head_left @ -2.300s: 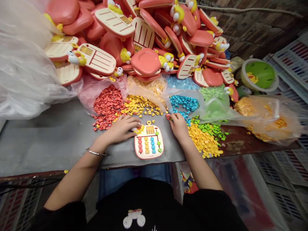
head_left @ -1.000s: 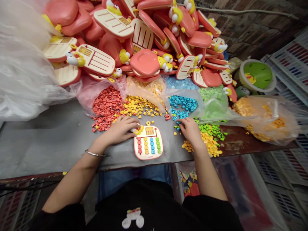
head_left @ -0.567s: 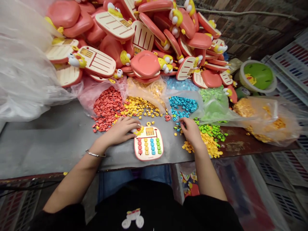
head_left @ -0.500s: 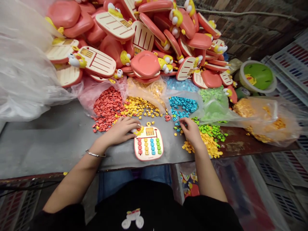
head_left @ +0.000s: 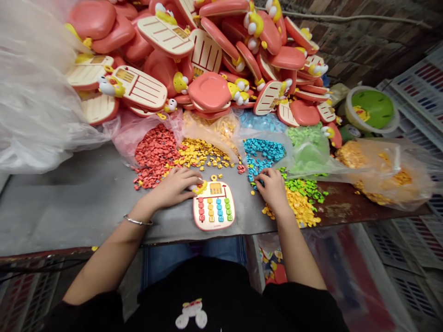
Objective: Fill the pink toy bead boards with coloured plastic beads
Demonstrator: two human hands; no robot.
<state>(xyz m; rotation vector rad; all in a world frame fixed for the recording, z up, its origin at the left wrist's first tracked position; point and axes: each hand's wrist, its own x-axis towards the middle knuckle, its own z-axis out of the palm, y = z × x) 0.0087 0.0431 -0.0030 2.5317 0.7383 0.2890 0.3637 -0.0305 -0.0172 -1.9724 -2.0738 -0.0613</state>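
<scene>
A small cream toy calculator (head_left: 214, 206) with a pink rim lies on the grey table (head_left: 69, 203), with columns of red, yellow, blue and green buttons set in it. My left hand (head_left: 175, 186) rests on the table with its fingers laid flat over the calculator's top left corner, by the yellow duck figure. My right hand (head_left: 273, 190) is to the right of the calculator, fingers curled down into loose blue buttons (head_left: 258, 165); what they pinch is hidden. Green buttons (head_left: 304, 186) and orange-yellow buttons (head_left: 299, 207) lie beside that hand.
Red buttons (head_left: 155, 152) and yellow buttons (head_left: 200, 154) spill from plastic bags behind the calculator. A tall pile of pink toy shells (head_left: 207, 50) fills the back. A large clear bag (head_left: 31, 92) sits at left, a green-lidded tub (head_left: 372, 108) and an orange bag (head_left: 384, 170) at right.
My right hand went from the red and blue buttons rightward to the green and orange ones, then edged back left onto the blue buttons. The left hand and calculator stayed put.
</scene>
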